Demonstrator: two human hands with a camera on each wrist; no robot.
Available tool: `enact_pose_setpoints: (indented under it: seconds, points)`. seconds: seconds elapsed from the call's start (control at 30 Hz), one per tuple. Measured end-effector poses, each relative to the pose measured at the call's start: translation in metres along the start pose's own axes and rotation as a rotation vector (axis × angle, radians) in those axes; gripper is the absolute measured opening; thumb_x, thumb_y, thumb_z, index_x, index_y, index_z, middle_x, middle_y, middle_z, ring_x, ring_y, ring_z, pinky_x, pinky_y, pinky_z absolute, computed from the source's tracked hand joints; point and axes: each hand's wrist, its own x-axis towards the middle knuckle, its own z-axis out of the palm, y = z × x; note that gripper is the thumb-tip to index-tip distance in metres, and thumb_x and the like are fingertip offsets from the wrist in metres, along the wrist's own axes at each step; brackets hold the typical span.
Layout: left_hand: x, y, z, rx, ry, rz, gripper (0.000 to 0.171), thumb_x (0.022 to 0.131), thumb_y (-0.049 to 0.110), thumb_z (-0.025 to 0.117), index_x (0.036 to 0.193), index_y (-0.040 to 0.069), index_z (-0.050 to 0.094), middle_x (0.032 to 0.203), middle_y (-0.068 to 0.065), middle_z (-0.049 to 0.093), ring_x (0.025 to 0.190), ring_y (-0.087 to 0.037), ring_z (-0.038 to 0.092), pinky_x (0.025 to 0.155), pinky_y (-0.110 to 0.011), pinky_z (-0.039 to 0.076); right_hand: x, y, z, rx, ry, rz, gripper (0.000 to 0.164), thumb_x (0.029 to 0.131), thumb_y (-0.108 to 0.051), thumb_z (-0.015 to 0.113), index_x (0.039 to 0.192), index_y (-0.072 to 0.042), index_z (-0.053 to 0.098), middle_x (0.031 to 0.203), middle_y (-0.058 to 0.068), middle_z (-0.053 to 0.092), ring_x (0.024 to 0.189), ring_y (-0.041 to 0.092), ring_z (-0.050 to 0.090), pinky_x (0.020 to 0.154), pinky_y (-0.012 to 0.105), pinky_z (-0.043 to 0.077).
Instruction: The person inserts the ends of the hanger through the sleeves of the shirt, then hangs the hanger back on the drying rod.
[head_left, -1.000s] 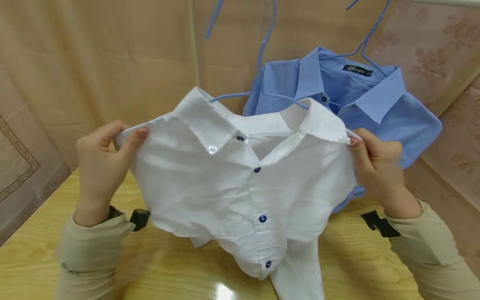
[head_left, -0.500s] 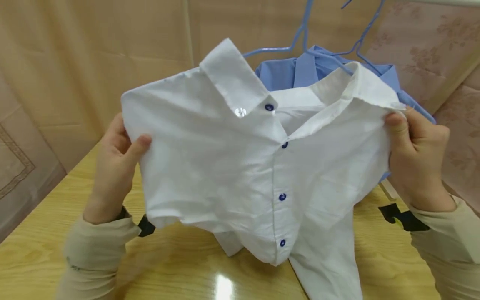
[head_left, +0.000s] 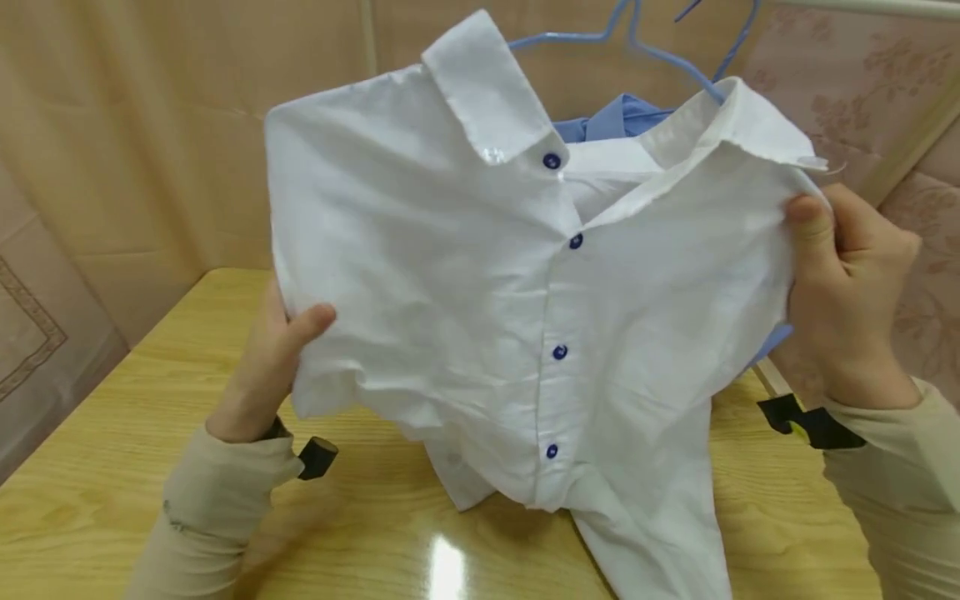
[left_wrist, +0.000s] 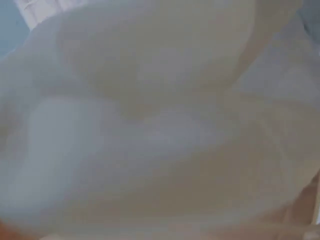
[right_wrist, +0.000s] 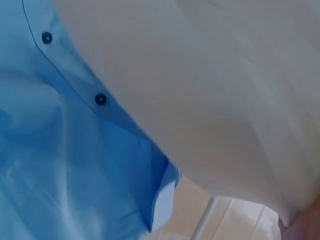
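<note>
While both hands hold it up above the wooden surface, the white shirt faces the head camera with its buttoned front spread wide. The left hand grasps the shirt low on its side, thumb pressed over the front of the cloth and the other fingers hidden behind it. The right hand pinches the opposite shoulder just under the collar, thumb in front and fingers curled behind. Four dark blue buttons run down the placket, and the top one sits at the collar tip. A blue hanger shows above the collar, its wire passing into the neck opening. The shirt's lower end droops down to the surface, where one white part trails toward the near edge.

Behind the white shirt a blue shirt peeks out at the collar gap and again just beside the right hand. In the right wrist view the blue shirt lies under the white shirt, two dark buttons showing on it. The left wrist view is filled by blurred white cloth.
</note>
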Motion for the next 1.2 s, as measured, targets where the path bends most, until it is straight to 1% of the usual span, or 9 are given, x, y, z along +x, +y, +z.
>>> enact_pose_setpoints:
  seconds: [0.2, 0.3, 0.37, 0.47, 0.63, 0.7, 0.8, 1.03, 1.2]
  points:
    - [0.009, 0.012, -0.021, -0.285, 0.276, 0.341, 0.033, 0.070, -0.002, 0.056, 0.096, -0.020, 0.049, 0.077, -0.017, 0.053, 0.062, -0.019, 0.050, 0.054, -0.024, 0.042, 0.012, -0.006, -0.004, -0.012, 0.052, 0.046, 0.017, 0.076, -0.025, 0.060, 0.061, -0.026, 0.054, 0.052, -0.013, 0.044, 0.045, -0.004, 0.038, 0.043, 0.009, 0.027]
    - [0.009, 0.017, -0.022, -0.252, 0.390, 0.379, 0.022, 0.070, -0.004, 0.055, 0.081, -0.023, 0.053, 0.066, -0.017, 0.055, 0.054, -0.018, 0.049, 0.048, -0.024, 0.042, 0.015, -0.009, -0.003, 0.027, 0.102, 0.111, 0.024, 0.079, -0.022, 0.058, 0.056, -0.018, 0.053, 0.049, -0.009, 0.041, 0.044, -0.001, 0.036, 0.043, 0.011, 0.026]
    - [0.009, 0.016, -0.018, -0.204, 0.392, 0.337, 0.017, 0.071, -0.006, 0.056, 0.081, -0.020, 0.055, 0.067, -0.015, 0.056, 0.054, -0.017, 0.051, 0.049, -0.023, 0.043, 0.016, -0.011, -0.001, 0.035, 0.135, 0.156, 0.027, 0.081, -0.019, 0.056, 0.055, -0.014, 0.052, 0.048, -0.007, 0.040, 0.043, 0.000, 0.035, 0.043, 0.013, 0.025]
    - [0.007, 0.010, -0.007, -0.064, 0.290, 0.204, 0.023, 0.074, -0.005, 0.056, 0.095, -0.013, 0.054, 0.077, -0.012, 0.057, 0.063, -0.015, 0.053, 0.054, -0.021, 0.044, 0.016, -0.014, 0.002, -0.007, 0.169, 0.189, 0.029, 0.083, -0.018, 0.055, 0.055, -0.013, 0.052, 0.048, -0.008, 0.041, 0.044, 0.000, 0.036, 0.044, 0.014, 0.026]
    - [0.007, -0.014, 0.010, 0.405, 0.041, -0.085, 0.057, 0.079, 0.015, 0.059, 0.129, 0.015, 0.031, 0.110, -0.008, 0.047, 0.092, -0.017, 0.049, 0.075, -0.030, 0.043, 0.008, -0.019, 0.006, -0.160, 0.162, 0.102, 0.027, 0.081, -0.024, 0.056, 0.055, -0.027, 0.049, 0.049, -0.018, 0.041, 0.045, -0.005, 0.034, 0.046, 0.014, 0.023]
    - [0.009, -0.029, 0.015, 0.574, -0.058, -0.161, 0.067, 0.078, 0.027, 0.060, 0.133, 0.023, 0.022, 0.120, -0.006, 0.042, 0.102, -0.019, 0.044, 0.082, -0.037, 0.039, 0.001, -0.021, 0.006, -0.228, 0.126, 0.088, 0.029, 0.082, -0.026, 0.055, 0.054, -0.027, 0.047, 0.048, -0.018, 0.038, 0.044, -0.005, 0.032, 0.044, 0.014, 0.021]
    - [0.010, -0.052, 0.024, 0.668, -0.196, -0.224, 0.071, 0.076, 0.039, 0.059, 0.132, 0.022, 0.020, 0.123, -0.005, 0.039, 0.105, -0.019, 0.042, 0.084, -0.040, 0.037, -0.009, -0.021, 0.005, -0.334, 0.055, 0.092, 0.032, 0.083, -0.028, 0.054, 0.053, -0.018, 0.047, 0.046, -0.017, 0.034, 0.041, -0.005, 0.028, 0.041, 0.015, 0.019]
    - [-0.004, -0.090, 0.046, 0.822, -0.444, -0.200, 0.068, 0.070, 0.054, 0.058, 0.121, 0.014, 0.035, 0.108, 0.003, 0.047, 0.095, -0.007, 0.047, 0.078, -0.027, 0.040, -0.019, -0.008, 0.003, -0.411, -0.059, 0.124, 0.036, 0.083, -0.034, 0.052, 0.065, -0.003, 0.054, 0.046, -0.011, 0.031, 0.043, -0.002, 0.027, 0.043, 0.017, 0.019]
    - [-0.012, -0.104, 0.057, 1.105, -0.434, -0.134, 0.047, 0.070, 0.049, 0.060, 0.099, 0.012, 0.053, 0.079, 0.007, 0.056, 0.070, -0.007, 0.051, 0.065, -0.029, 0.041, -0.016, 0.001, 0.007, -0.461, -0.086, 0.159, 0.041, 0.084, -0.040, 0.048, 0.066, -0.003, 0.054, 0.049, -0.004, 0.034, 0.047, 0.001, 0.028, 0.047, 0.020, 0.020]
